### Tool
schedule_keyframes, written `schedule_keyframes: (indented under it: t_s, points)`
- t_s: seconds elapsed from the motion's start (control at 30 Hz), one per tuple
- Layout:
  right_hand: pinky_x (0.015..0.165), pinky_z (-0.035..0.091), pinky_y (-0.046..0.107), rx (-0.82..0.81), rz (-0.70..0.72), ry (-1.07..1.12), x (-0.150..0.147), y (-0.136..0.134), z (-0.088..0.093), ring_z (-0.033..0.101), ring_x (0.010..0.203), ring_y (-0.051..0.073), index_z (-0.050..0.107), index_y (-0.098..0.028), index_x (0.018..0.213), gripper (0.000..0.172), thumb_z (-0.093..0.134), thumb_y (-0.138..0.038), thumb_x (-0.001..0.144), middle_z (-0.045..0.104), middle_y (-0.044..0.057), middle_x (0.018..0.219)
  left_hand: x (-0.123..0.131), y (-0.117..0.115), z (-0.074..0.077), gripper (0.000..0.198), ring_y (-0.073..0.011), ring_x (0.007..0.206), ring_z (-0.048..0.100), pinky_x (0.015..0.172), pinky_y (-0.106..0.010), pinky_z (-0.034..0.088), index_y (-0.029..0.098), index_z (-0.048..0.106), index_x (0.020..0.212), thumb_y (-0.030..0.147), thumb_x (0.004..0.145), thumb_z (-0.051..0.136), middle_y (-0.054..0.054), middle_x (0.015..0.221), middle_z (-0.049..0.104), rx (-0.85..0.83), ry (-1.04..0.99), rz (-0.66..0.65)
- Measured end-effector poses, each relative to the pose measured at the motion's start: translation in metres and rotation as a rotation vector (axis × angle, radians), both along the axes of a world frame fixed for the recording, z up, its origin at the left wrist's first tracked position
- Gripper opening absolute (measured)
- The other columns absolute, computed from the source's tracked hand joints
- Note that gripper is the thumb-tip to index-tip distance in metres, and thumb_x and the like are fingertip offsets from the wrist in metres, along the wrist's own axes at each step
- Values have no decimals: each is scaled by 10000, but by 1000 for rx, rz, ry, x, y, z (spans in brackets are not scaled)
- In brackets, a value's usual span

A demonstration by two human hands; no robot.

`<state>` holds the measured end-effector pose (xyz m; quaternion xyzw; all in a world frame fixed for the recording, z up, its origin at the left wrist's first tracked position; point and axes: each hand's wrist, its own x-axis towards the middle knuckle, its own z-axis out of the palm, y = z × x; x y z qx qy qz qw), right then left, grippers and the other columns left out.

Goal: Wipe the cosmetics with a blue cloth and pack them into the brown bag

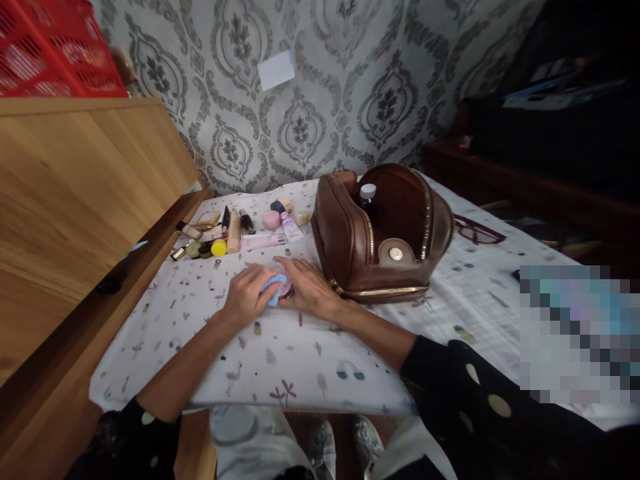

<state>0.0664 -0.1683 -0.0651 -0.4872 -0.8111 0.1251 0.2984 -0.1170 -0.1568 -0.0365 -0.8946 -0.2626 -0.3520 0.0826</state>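
Over the middle of the table, my left hand [249, 293] is closed around a light blue cloth [276, 291]. The cloth is pressed against a small pinkish container [287, 287], mostly hidden between the hands. My right hand [310, 287] grips that container from the other side, its fingers curled over it. Just right of my right hand stands a brown leather bag [360, 267], its zipped top wide open. A bottle with a white cap [368, 192] shows inside the bag.
Several cosmetics lie at the back left, among them a yellow-lidded jar [219, 248], a pink tube [263, 241] and a pink jar [271, 220]. Glasses [480, 231] rest right of the bag. A wooden cabinet [90, 187] borders the left, with a red basket [60, 53] on top.
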Motion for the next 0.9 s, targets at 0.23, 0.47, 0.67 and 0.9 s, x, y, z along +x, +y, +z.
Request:
schedule_keyframes:
  t_s: [0.23, 0.47, 0.67, 0.9]
  points:
    - [968, 429, 480, -11, 14, 115, -1, 7, -9, 591, 1130, 331, 259, -165, 1535, 1040, 816, -316, 670, 638, 160, 1225, -1, 13, -2, 281, -216, 968, 583, 885, -375, 494, 180, 683, 1077, 311, 1017, 442, -90, 1026, 691, -160, 23, -55]
    - [976, 435, 493, -79, 24, 121, 0, 4, -4, 590, 1130, 335, 260, -122, 1539, 1030, 797, -348, 690, 645, 176, 1219, -1, 10, 3, 266, -211, 914, 567, 852, -376, 487, 194, 714, 890, 312, 985, 494, -83, 941, 703, -208, 75, -196]
    - [1013, 437, 497, -66, 72, 245, 3, 0, 0, 556, 1191, 317, 453, -187, 1442, 799, 791, -341, 735, 613, 150, 1294, -14, 15, 4, 338, -202, 856, 564, 801, -337, 458, 188, 652, 835, 360, 1008, 419, -67, 861, 623, -237, 35, 142]
    - [978, 486, 436, -465, 178, 846, 0, -3, 8, 624, 1083, 255, 465, -169, 1409, 847, 800, -495, 702, 627, 124, 1224, -14, 22, 4, 297, -165, 820, 574, 766, -268, 462, 187, 593, 932, 400, 1011, 402, -21, 865, 625, -530, -394, 203]
